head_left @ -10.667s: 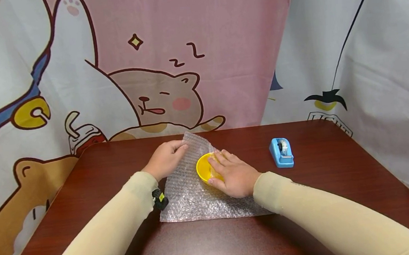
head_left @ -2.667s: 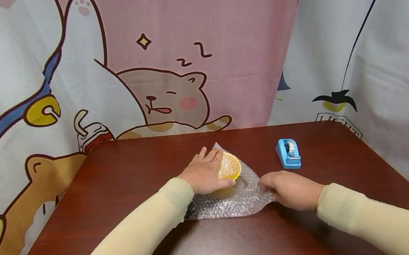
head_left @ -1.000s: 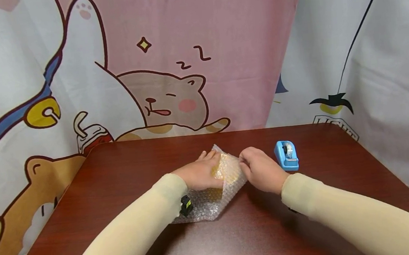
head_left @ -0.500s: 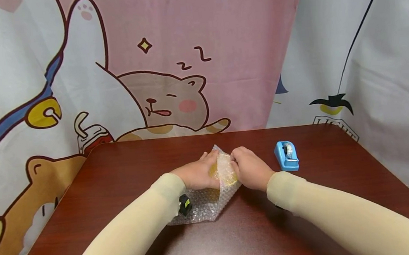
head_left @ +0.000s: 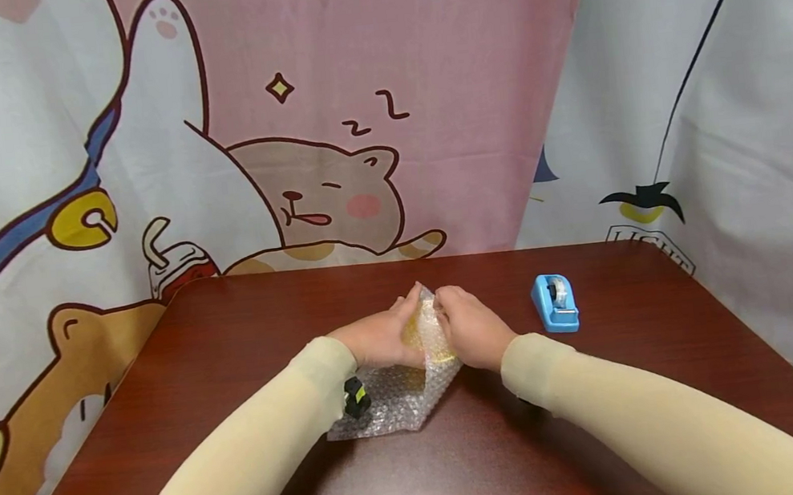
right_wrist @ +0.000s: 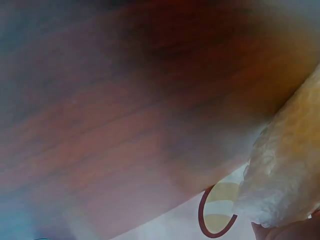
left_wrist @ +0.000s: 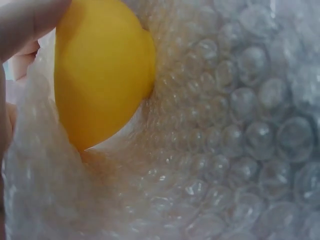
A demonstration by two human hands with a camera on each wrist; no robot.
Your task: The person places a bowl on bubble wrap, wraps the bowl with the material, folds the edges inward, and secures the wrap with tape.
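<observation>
In the head view, a yellow bowl shows through a folded sheet of bubble wrap at the middle of the table. My left hand rests over the bowl's left side, fingers spread and partly hidden under the wrap. The left wrist view has the bowl's smooth outer wall close up, with a finger at its rim. My right hand has its fingers curled on the wrap's right flap, drawn over the bowl toward the left hand. The right wrist view catches only the wrap's edge.
A light blue tape dispenser stands on the dark red-brown table, to the right of my right hand. A patterned cloth with cartoon animals hangs behind the table and along its sides.
Since the earlier frames, the bowl has been covered from the left, then the right hand took the right flap and brought it up and leftward. The left hand moved from the wrap's corner onto the bowl.
</observation>
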